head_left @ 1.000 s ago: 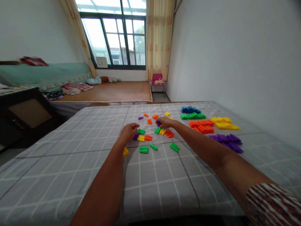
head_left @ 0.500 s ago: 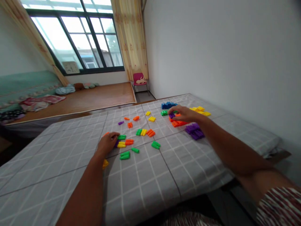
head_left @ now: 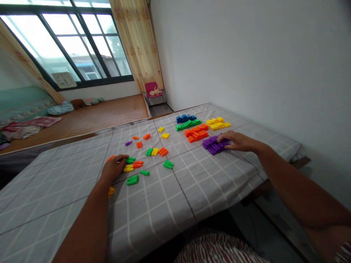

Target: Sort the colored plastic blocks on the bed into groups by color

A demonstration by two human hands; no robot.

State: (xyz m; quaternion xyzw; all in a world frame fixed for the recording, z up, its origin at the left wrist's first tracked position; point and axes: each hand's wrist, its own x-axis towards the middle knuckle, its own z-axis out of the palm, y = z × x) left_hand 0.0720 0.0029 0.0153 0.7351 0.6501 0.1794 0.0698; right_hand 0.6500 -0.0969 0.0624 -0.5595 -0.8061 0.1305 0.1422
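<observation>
My right hand (head_left: 234,141) is at the right of the table, its fingertips closed on a purple plastic peg-like toy block at the edge of the purple rows (head_left: 214,145). At the left, my left hand (head_left: 113,168) has curled fingers beside a small cluster: green blocks (head_left: 130,160), yellow blocks (head_left: 128,168) and orange blocks (head_left: 138,164). Whatever is inside its fingers is hidden. Beyond the purple blocks lie orange rows (head_left: 196,133), yellow rows (head_left: 218,124), a green row (head_left: 188,125) and blue blocks (head_left: 185,118).
A grey checked cloth (head_left: 170,197) covers the table. Loose blocks lie across its middle, including green ones (head_left: 168,164) and a single purple one (head_left: 128,143). A white wall (head_left: 246,65) stands at the right. Behind are a bed platform (head_left: 109,111) and a pink chair (head_left: 152,88).
My right hand has moved from above the orange rows toward me to the purple blocks, uncovering the green row. The left hand stays by its cluster. The view has shifted right.
</observation>
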